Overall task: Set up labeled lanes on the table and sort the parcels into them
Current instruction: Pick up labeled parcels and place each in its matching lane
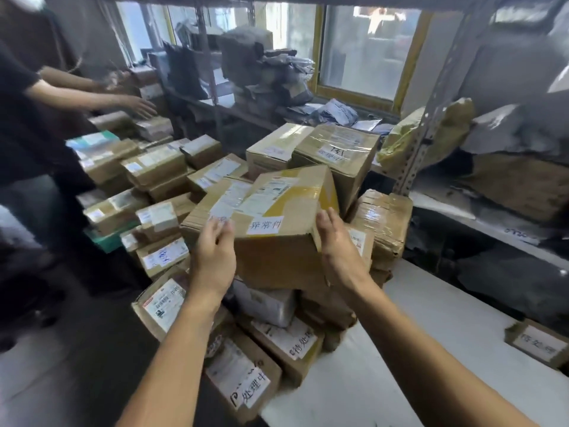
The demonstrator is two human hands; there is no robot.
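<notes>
Nearest to us, at the desk's front edge, lie boxes with handwritten white labels: one low at the front and another just behind it. A small labelled box sits apart on the white surface to our right, which we take to be a lane marker.

Above these, we hold a large cardboard parcel between both hands. Our left hand presses flat against its left side near a white label, fingers fairly straight and pointing up. Our right hand presses its right side, fingers extended along the corner by the yellow tape. Neither hand curls round it; the parcel is squeezed between the palms, tilted, and seems to rest on the stack beneath.

To do this step well, we judge we should read the white label on its front edge first, then shift our hands lower so the weight does not slip, and lift clear of the leaning pile before carrying it to its lane.

Beyond it stand two taped boxes, and to the left rows of smaller parcels where another person's hand reaches.
</notes>
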